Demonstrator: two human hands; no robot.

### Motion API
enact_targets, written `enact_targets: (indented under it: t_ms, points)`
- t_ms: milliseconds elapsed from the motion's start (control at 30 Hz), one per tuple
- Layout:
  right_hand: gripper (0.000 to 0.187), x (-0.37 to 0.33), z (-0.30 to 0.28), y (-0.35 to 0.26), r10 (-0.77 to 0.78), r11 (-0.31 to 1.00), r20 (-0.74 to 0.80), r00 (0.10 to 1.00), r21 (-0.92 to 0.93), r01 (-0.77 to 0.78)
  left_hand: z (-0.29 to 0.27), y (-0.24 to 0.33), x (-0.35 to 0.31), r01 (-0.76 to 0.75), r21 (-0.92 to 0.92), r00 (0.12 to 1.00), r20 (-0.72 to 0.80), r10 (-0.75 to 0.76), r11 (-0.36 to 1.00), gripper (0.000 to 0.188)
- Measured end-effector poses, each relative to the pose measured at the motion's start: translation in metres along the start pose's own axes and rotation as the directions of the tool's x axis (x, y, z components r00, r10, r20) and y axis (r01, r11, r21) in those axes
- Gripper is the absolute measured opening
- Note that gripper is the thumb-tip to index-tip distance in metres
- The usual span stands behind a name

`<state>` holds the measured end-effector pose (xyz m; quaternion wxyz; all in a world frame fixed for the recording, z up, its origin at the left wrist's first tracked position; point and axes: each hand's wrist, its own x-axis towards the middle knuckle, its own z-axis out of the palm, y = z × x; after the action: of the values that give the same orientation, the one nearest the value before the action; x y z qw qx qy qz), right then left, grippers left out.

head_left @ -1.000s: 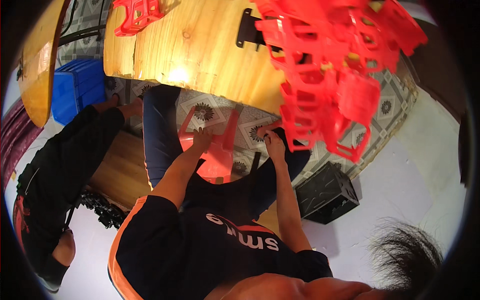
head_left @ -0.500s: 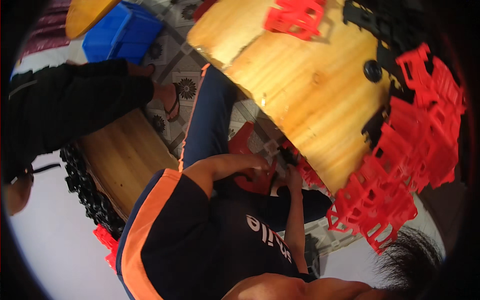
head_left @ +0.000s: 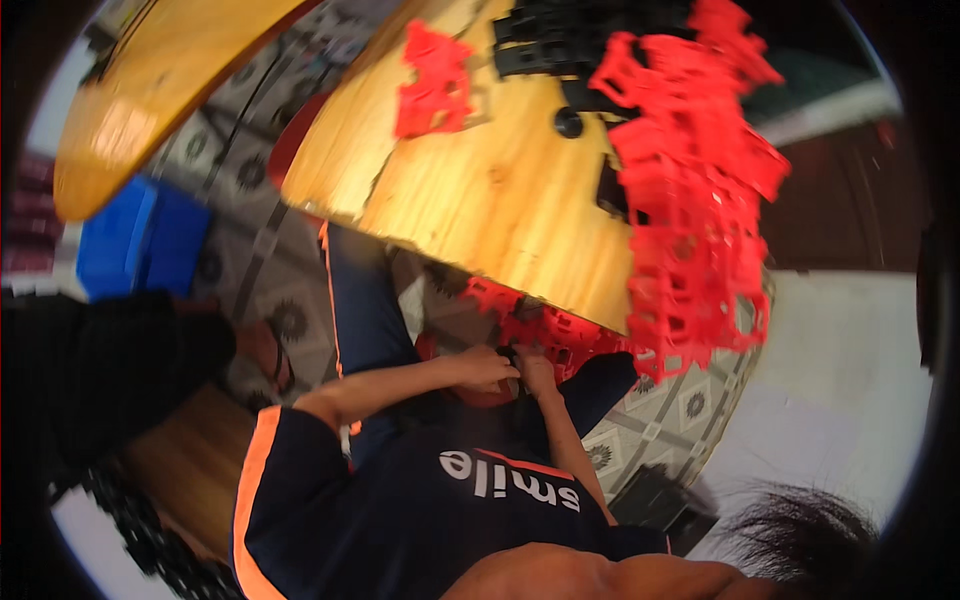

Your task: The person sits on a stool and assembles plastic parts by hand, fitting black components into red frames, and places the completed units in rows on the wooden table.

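Apparently handling small, blurred black piece (head_left: pixel 509 353) between curled left hand (head_left: pixel 484 368) and right hand (head_left: pixel 538 371); unable to confirm grip closure or hold; next, steady both.

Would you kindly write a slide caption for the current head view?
Left hand and right hand close together beside a wooden table piled with red plastic pieces.

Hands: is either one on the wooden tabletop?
No, the left hand and right hand show close together between the wooden tabletop and the dark shirt.
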<state>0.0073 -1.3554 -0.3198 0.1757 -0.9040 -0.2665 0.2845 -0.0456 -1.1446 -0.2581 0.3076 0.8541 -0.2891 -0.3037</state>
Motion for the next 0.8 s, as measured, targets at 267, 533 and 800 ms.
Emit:
enact_targets:
  t_ms: [267,533,800]
  points:
    - [0.027,-0.044,-0.109,-0.162,-0.595,0.768,-0.682,0.426,-0.324,0.553,-0.132,0.034,-0.134,-0.06,-0.026,0.357,-0.934,-0.003,0.998,0.021]
    - [0.03,0.056,-0.238,-0.164,-0.619,0.784,-0.686,0.383,-0.562,0.262,-0.21,-0.066,-0.154,0.613,-0.19,-0.327,-0.945,0.028,0.767,0.022]
    - [0.033,0.069,-0.239,-0.149,-0.535,0.839,-0.581,0.614,-0.454,0.301,-0.206,-0.064,-0.144,0.718,-0.127,-0.191,-0.981,0.019,0.684,0.021]
